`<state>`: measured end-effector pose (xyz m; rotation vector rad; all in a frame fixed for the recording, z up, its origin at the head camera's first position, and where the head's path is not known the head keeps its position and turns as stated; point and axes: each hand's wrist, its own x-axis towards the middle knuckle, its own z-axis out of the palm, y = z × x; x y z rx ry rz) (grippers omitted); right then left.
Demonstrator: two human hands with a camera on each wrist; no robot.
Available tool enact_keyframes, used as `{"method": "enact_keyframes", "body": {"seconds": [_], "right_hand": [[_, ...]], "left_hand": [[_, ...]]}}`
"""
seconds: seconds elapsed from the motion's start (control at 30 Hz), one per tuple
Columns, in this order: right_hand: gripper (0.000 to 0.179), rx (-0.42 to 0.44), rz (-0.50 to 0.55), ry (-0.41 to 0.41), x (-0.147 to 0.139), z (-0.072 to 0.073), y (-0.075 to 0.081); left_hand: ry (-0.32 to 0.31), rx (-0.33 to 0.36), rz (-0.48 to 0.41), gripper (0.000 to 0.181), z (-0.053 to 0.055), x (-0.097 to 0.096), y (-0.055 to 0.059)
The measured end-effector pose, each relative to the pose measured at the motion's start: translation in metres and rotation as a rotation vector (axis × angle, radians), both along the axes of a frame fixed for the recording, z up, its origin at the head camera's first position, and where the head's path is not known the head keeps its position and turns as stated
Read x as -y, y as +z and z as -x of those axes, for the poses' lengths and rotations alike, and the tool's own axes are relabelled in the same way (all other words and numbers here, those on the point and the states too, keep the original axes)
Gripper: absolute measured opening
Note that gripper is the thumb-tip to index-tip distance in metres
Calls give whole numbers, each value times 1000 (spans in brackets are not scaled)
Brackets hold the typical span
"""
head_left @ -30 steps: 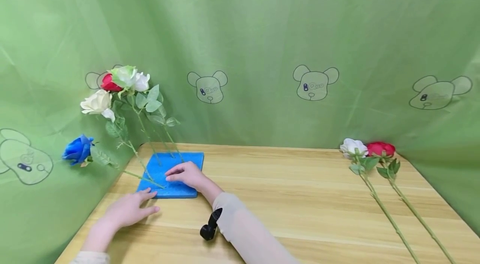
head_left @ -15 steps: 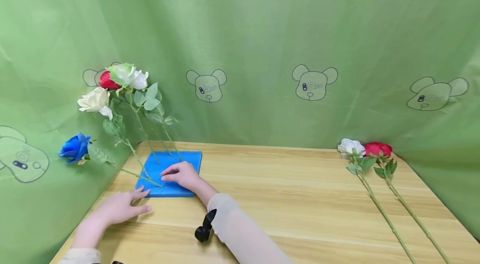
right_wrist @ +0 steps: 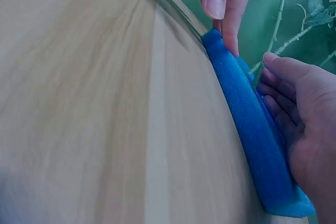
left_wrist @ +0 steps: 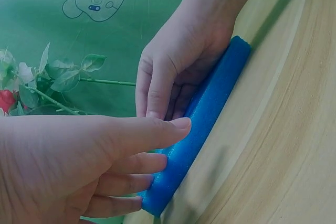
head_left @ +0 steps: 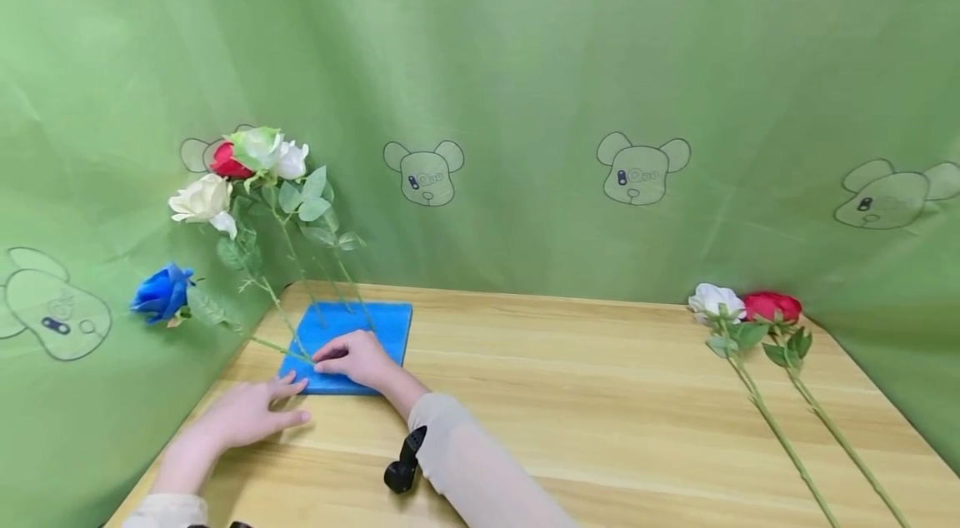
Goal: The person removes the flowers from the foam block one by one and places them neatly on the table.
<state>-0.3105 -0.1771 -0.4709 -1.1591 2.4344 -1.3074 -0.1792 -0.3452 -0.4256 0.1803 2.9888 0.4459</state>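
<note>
A blue foam board (head_left: 393, 324) lies at the table's left, with several artificial roses standing in it. The blue rose (head_left: 162, 293) leans far left; its stem meets the board near the front. My right hand (head_left: 360, 361) pinches that stem low down with thumb and fingers, close to the foam; the right wrist view shows the green stem (right_wrist: 258, 77) at the thumb tip. My left hand (head_left: 240, 415) has its fingers spread and rests fingertips on the board's front left edge. Behind stand a cream rose (head_left: 199, 199), a red rose (head_left: 231, 161) and white-green blooms (head_left: 258, 146).
At the table's right lie a white flower (head_left: 716, 303) and a red flower (head_left: 772, 307), their long stems reaching toward the near edge. A green curtain (head_left: 525, 78) with bear prints hangs behind and beside the wooden table (head_left: 570, 378).
My right hand has shifted slightly left and down, from above the foam onto the blue rose's stem base. The left hand stays at the board's edge. The whole view sways slightly.
</note>
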Motion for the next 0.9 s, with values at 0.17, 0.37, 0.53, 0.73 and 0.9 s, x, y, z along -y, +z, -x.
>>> {"method": "enact_keyframes", "body": {"seconds": [0.17,0.37,0.53,0.73,0.9], "right_hand": [[16,-8,-19,-31,5,-3,-3],[13,-21,-31,-57,9,-6,-3],[12,11,28,-61,9,-8,-3],[12,67,128,-83,5,-8,-5],[14,87,205,-83,2,-6,-6]], "left_hand": [[3,8,-3,69,0,-1,2],[8,9,-1,68,-1,-1,2],[15,2,0,69,-1,-2,2],[17,-9,-7,69,0,-2,-1],[29,-2,-14,69,2,-2,-3]]}}
